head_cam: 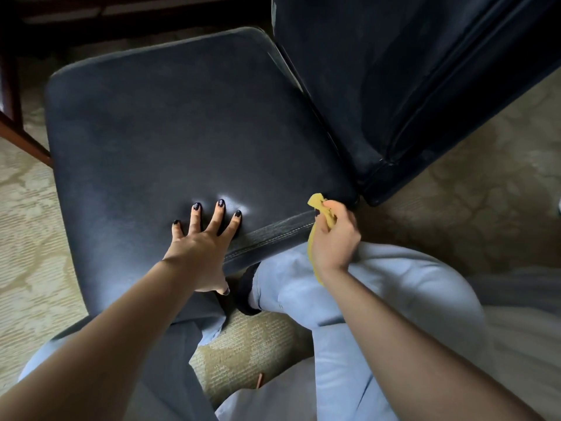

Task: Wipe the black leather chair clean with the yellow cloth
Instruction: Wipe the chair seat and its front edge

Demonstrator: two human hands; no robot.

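The black leather chair [182, 123] fills the middle of the view, its seat facing me and its backrest [409, 80] rising at the upper right. My left hand [203, 241] lies flat on the seat's near edge with fingers spread, thumb over the stitched side. My right hand [334, 235] grips the bunched yellow cloth [318, 208] against the seat's near right corner, close to the stitched seam. Part of the cloth hangs down below my wrist.
Pale patterned carpet [30, 214] surrounds the chair. Dark wooden furniture legs [18, 129] stand at the far left. My knees in light blue trousers [394, 299] sit close under the seat's front edge. White fabric [522, 329] lies at the right.
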